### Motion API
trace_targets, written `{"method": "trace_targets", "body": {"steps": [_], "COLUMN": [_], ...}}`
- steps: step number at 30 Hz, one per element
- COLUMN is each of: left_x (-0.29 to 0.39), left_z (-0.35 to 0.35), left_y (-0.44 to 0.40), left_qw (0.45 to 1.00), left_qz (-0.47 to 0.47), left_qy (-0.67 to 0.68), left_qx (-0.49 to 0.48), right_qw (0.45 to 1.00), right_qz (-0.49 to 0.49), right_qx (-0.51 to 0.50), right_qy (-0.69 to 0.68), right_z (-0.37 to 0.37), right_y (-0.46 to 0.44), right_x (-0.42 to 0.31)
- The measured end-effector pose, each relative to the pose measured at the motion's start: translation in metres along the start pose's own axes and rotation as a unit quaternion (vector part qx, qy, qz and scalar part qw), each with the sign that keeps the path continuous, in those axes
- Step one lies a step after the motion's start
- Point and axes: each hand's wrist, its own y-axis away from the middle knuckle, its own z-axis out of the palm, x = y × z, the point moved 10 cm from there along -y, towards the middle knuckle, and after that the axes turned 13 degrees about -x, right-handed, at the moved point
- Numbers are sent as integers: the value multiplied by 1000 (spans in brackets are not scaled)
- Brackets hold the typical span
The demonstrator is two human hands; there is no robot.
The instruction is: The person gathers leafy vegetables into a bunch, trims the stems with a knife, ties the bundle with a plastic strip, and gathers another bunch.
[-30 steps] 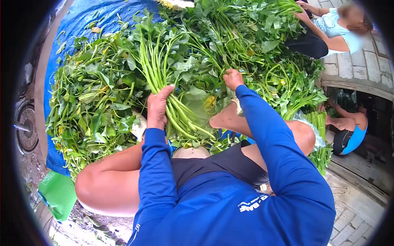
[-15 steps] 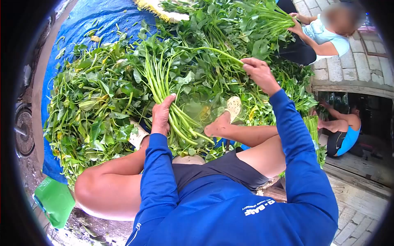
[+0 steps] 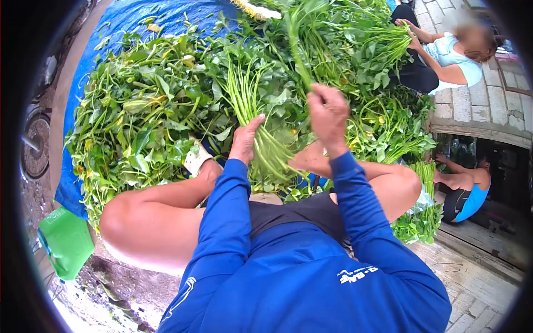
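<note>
My left hand (image 3: 244,141) is closed around a bunch of long green stems (image 3: 241,97), whose leafy tops point away from me and whose cut ends fan out toward my lap. To its right, my right hand (image 3: 328,114) pinches a single leafy stem (image 3: 298,58), held upward and blurred by motion. Both hands are above a broad heap of leafy greens (image 3: 133,116) that surrounds my legs. The two hands are apart.
A blue tarp (image 3: 119,47) lies under the heap. A green plastic container (image 3: 66,244) stands at lower left. At upper right a person (image 3: 452,58) holds another bunch (image 3: 391,44); a second person (image 3: 472,191) sits farther right. Bundled stems (image 3: 425,180) lie beyond my right knee.
My right hand first lifted a stem from the heap, then moved left with a stem toward the bunch. My left hand, still holding the bunch, has shifted slightly right.
</note>
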Motion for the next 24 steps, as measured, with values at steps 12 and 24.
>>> {"method": "trace_targets", "body": {"steps": [12,24], "left_x": [-26,97], "left_z": [6,13], "left_y": [23,29], "left_qw": [987,992], "left_qz": [-107,50], "left_qy": [111,-86], "left_qx": [-40,78], "right_qw": [894,921], "right_qz": [245,333], "right_qx": [-335,-199], "right_qy": [-168,31], "right_z": [173,145], "right_y": [119,-8], "right_x": [41,319]}}
